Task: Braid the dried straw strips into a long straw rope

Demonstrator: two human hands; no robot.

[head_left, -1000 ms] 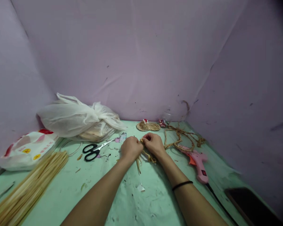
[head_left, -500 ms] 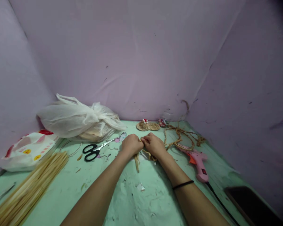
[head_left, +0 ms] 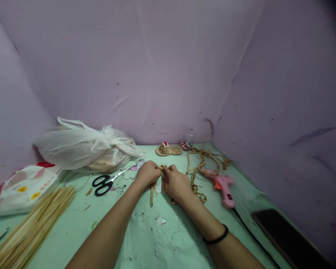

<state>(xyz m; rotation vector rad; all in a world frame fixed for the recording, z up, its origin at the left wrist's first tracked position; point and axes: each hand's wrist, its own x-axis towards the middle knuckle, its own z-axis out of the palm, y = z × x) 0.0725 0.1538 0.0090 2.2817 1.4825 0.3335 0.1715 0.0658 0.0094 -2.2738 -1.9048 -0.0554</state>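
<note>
A black band (head_left: pixel 217 239) circles a person's right wrist above a green tabletop (head_left: pixel 156 254), with a bundle of straw strips (head_left: pixel 35 228) at left and a dark phone (head_left: pixel 282 231) at right. Beyond, 2 bare hands nearly meet over a braided cord (head_left: pixel 161 168). The left hand (head_left: pixel 148 173) is curled closed, pinching 1 part of it, with loose strands (head_left: pixel 152 194) hanging below; the right hand (head_left: pixel 176 183) is partly closed, thumb and fingers gathered at the same spot, their exact hold hidden. The step in hand appears to be working the strands at the fingertips; the next move would seem to call for a firm left pinch and strands free of tangles. Scissors (head_left: pixel 106 184) and a pink glue gun (head_left: pixel 226 186) flank the hands; farther back lies a woven piece (head_left: pixel 173 150).
</note>
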